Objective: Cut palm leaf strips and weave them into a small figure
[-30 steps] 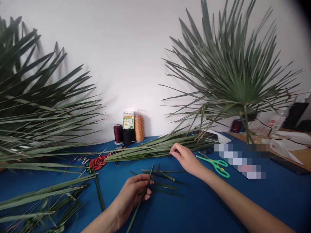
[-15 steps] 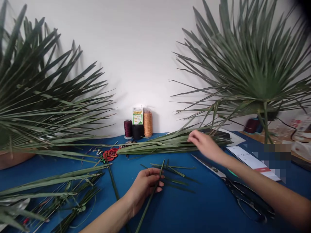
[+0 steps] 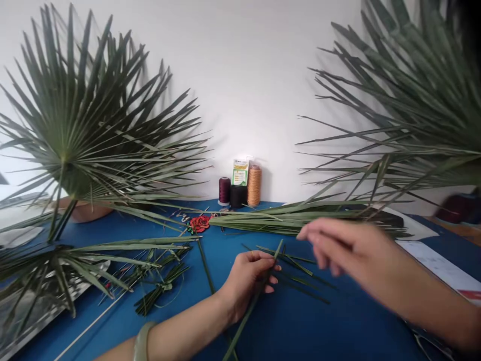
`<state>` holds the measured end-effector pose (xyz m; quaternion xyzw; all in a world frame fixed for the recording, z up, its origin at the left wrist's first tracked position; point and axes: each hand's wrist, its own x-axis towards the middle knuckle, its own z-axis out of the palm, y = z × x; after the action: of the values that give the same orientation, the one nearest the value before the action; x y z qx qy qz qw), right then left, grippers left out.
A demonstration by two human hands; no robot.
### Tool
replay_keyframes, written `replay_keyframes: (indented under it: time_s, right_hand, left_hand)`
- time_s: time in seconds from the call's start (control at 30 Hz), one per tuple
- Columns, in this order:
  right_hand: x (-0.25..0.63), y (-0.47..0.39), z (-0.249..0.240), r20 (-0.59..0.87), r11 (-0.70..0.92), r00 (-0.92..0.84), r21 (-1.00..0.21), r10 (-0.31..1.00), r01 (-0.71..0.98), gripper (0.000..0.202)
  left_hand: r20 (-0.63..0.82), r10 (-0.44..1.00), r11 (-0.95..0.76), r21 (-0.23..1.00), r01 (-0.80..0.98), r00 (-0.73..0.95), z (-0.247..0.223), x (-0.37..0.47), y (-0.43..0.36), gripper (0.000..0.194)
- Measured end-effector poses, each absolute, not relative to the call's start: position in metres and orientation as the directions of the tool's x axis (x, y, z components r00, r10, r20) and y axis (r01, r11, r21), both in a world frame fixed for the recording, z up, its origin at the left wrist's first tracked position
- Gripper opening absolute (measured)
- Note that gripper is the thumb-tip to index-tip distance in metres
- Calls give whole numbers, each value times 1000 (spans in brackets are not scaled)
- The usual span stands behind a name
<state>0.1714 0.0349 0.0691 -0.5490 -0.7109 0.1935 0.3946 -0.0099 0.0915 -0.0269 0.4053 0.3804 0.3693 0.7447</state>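
Note:
My left hand (image 3: 252, 281) is closed in a pinch on narrow green palm leaf strips (image 3: 248, 321). One long strip slants from its fingertips down to the bottom edge, and shorter strips (image 3: 300, 265) stick out to the right, crossing one another. To the right, my right hand (image 3: 338, 248) is raised over the table, blurred, with loosely bent fingers apart and nothing visible in them. Behind it lies a bundle of long palm leaf strips (image 3: 259, 220). Another dark strip (image 3: 205, 265) lies on the table left of my left hand.
Large palm fans stand at left (image 3: 75, 135) and right (image 3: 424, 100). Thread spools (image 3: 254, 185) stand against the wall near a red rose patch (image 3: 200, 223). A tied leaf bunch (image 3: 160, 288) lies left. Scissor handles (image 3: 428, 341) show under my right arm, beside a phone (image 3: 432, 260).
The view has turned left, so the scene sits farther right. My right hand has come back from the leaf bundle toward me. My left hand keeps its hold on the strips.

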Motion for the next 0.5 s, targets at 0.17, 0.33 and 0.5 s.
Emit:
replay_keyframes:
  time_s: [0.17,0.33,0.5]
  right_hand:
    - [156,51,7,219,201,-37,-800,975,565,29]
    - [154,55,8,109,49,100,-881,989,471,45]
    - [152,56,14,76,22,104,-898,992,440,35]
  left_hand:
    - [-196,894,321,907,-273,402,-8,-14,81,15]
    - [-171,895,309,904,-295,413,-2,-15,76,17]
    - [-210,820,413,861,-297,533,-1,-17,74,18]
